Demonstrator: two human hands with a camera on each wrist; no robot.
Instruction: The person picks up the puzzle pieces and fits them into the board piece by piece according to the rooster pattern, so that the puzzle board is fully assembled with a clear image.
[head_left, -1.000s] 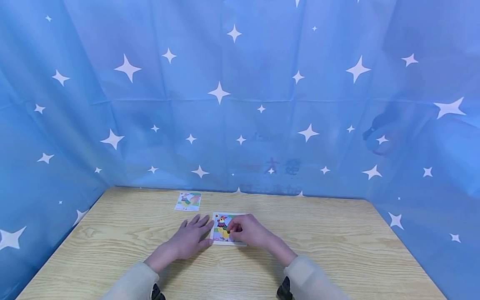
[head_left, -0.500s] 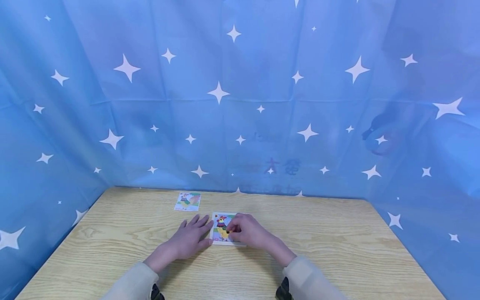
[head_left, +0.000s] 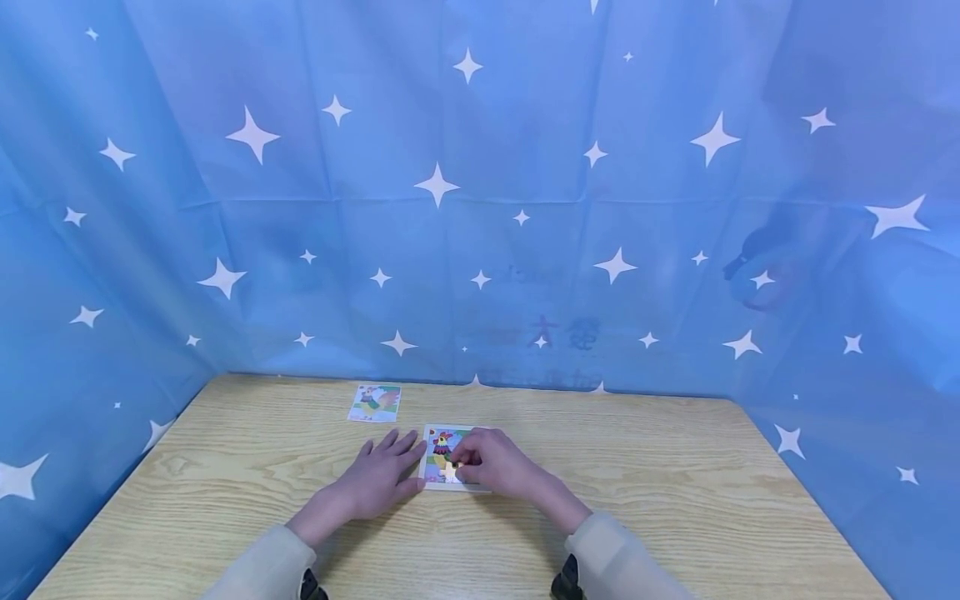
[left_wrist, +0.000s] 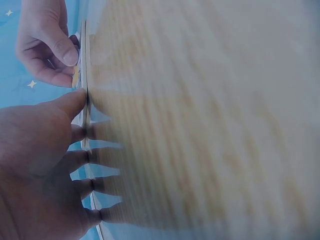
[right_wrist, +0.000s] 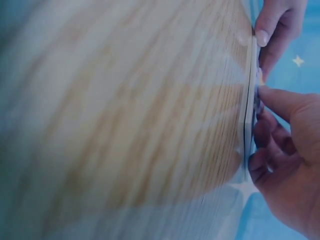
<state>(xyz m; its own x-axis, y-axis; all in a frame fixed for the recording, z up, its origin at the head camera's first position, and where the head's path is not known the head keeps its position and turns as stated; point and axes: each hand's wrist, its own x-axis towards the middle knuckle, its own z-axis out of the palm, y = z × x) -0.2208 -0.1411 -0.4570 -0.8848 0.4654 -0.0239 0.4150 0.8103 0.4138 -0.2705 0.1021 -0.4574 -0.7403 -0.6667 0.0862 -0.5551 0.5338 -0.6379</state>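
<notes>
A small jigsaw board with a white rim [head_left: 450,487] and a colourful rooster picture lies flat on the table. My left hand [head_left: 383,477] rests on the table at its left side, fingers spread, with the thumb at the board's edge. Over the right part of the board, my right hand [head_left: 495,463] pinches a small yellowish puzzle piece [left_wrist: 76,77] between thumb and fingers. A pale patch shows in the rooster's belly beside those fingertips. The hand covers the board's right part.
A square card [head_left: 374,403] with a paler rooster picture lies farther back on the left. The wooden table [head_left: 660,483] reaches to a blue star-patterned curtain [head_left: 525,250] behind and at both sides.
The right hand's fingers have lifted a yellow piece from the rooster's belly, where a pale patch now shows. The left hand has stayed in place.
</notes>
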